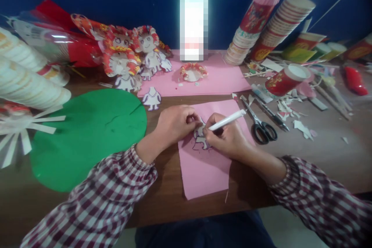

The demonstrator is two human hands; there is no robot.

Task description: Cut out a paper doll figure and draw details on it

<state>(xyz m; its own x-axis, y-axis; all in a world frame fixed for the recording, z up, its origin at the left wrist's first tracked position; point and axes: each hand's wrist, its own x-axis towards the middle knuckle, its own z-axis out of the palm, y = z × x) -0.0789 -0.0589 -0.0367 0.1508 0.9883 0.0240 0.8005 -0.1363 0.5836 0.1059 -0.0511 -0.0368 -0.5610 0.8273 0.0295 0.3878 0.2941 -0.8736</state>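
My right hand [225, 137] is closed around a white marker pen [228, 120], its tip end down at a small paper figure cutout [200, 139]. The cutout lies on a pink paper sheet [205, 176] and is partly hidden by my fingers. My left hand [177, 124] pinches the upper left part of the cutout. Dark pen marks show on the pink sheet around the figure's lower edge. Just beyond my left hand lies another white paper figure [152, 99] with dark outlines.
A green paper circle [87, 139] lies left. Black-handled scissors [260, 126] and a pen [273, 112] lie right, near paper scraps [302, 128]. Stacked paper cups [281, 27] lean at the back right; more cups [29, 69] lie left. Paper dolls [122, 54] stand behind.
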